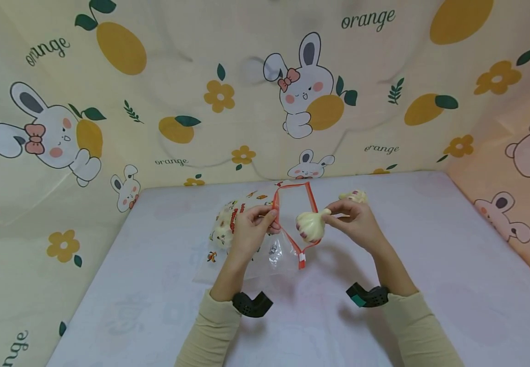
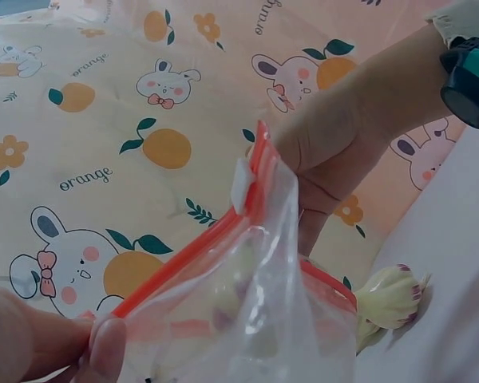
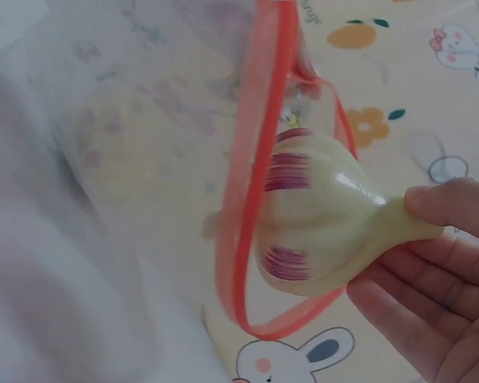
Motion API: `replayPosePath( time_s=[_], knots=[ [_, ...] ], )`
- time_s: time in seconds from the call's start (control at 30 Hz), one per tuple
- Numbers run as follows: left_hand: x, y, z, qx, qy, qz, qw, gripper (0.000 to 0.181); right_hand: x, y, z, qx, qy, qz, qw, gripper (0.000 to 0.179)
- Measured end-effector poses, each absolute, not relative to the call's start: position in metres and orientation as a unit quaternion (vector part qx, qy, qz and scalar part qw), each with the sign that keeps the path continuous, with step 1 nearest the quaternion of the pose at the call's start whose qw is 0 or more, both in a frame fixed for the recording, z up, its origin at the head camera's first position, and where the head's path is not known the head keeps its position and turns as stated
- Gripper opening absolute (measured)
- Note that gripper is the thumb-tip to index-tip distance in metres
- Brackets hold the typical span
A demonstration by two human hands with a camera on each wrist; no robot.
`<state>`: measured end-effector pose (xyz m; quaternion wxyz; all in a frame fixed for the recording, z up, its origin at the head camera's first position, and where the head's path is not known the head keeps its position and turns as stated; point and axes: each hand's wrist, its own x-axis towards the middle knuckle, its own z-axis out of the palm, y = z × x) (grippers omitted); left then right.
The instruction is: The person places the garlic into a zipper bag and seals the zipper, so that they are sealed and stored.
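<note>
My left hand [image 1: 251, 229] pinches the red edge of a clear zip bag [image 1: 274, 255] printed with small colourful pictures. The bag's mouth gapes toward the right, and pale bulbs show dimly inside. In my right hand [image 1: 354, 221] is a garlic bulb [image 1: 311, 227], white with purple streaks, pinched by its stem between thumb and fingers. The right wrist view has the bulb [image 3: 327, 215] at the red-rimmed mouth, its root end toward the bag. Behind the right hand, more garlic [image 1: 353, 196] lies on the table, partly hidden.
A white-covered table [image 1: 155, 306] spreads under both arms. Around it rises a cloth backdrop [image 1: 246, 51] printed with rabbits and oranges. The bag's white slider [image 1: 302, 258] sits at the near corner of its mouth. Black devices are strapped to both wrists.
</note>
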<state>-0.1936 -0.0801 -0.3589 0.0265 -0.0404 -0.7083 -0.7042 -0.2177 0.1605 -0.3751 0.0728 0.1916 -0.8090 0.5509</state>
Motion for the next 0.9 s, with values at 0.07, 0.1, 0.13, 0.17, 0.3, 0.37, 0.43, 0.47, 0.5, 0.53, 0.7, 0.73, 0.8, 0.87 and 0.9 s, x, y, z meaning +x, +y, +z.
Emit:
replayPosePath(
  time_s=[0.07, 0.1, 0.13, 0.17, 0.3, 0.37, 0.43, 0.47, 0.5, 0.53, 0.7, 0.73, 0.8, 0.87, 0.9],
  knots=[
    [-0.194, -0.08, -0.359, -0.041, -0.709, -0.704, 0.026, 0.021, -0.218, 0.158, -0.377, 0.192, -0.812, 0.547, 0.066, 0.013],
    [-0.194, -0.081, -0.359, -0.041, -0.708, -0.704, 0.026, 0.021, -0.218, 0.157, -0.377, 0.19, -0.814, 0.545, 0.061, 0.014],
    [-0.194, -0.081, -0.359, -0.043, -0.708, -0.704, 0.026, 0.022, -0.218, 0.156, -0.377, 0.187, -0.817, 0.543, 0.055, 0.014],
    [-0.194, -0.081, -0.359, -0.045, -0.708, -0.704, 0.027, 0.022, -0.218, 0.154, -0.377, 0.182, -0.82, 0.541, 0.048, 0.014],
    [-0.194, -0.082, -0.359, -0.053, -0.704, -0.707, 0.028, 0.023, -0.218, 0.15, -0.378, 0.165, -0.834, 0.526, 0.023, 0.017],
    [-0.194, -0.083, -0.359, -0.054, -0.703, -0.709, 0.027, 0.023, -0.218, 0.149, -0.378, 0.163, -0.839, 0.519, 0.017, 0.019],
    [-0.194, -0.083, -0.359, -0.054, -0.702, -0.71, 0.027, 0.023, -0.218, 0.148, -0.378, 0.167, -0.841, 0.515, 0.013, 0.02],
    [-0.194, -0.082, -0.359, -0.053, -0.703, -0.709, 0.028, 0.022, -0.218, 0.147, -0.378, 0.17, -0.841, 0.514, 0.011, 0.02],
    [-0.194, -0.082, -0.359, -0.052, -0.702, -0.709, 0.028, 0.022, -0.218, 0.147, -0.378, 0.174, -0.84, 0.513, 0.006, 0.02],
    [-0.194, -0.082, -0.359, -0.053, -0.703, -0.709, 0.03, 0.022, -0.218, 0.146, -0.378, 0.179, -0.84, 0.512, 0.0, 0.021],
    [-0.194, -0.082, -0.359, -0.055, -0.697, -0.715, 0.032, 0.021, -0.218, 0.145, -0.38, 0.208, -0.838, 0.504, -0.028, 0.02],
    [-0.194, -0.083, -0.359, -0.057, -0.695, -0.716, 0.032, 0.021, -0.218, 0.146, -0.38, 0.213, -0.837, 0.504, -0.027, 0.02],
    [-0.194, -0.083, -0.359, -0.058, -0.693, -0.718, 0.032, 0.022, -0.218, 0.147, -0.381, 0.217, -0.836, 0.504, -0.018, 0.019],
    [-0.194, -0.083, -0.359, -0.057, -0.694, -0.717, 0.032, 0.022, -0.219, 0.149, -0.381, 0.219, -0.835, 0.504, -0.007, 0.019],
    [-0.194, -0.084, -0.359, -0.056, -0.694, -0.717, 0.032, 0.022, -0.219, 0.15, -0.381, 0.219, -0.836, 0.504, -0.001, 0.018]
  ],
)
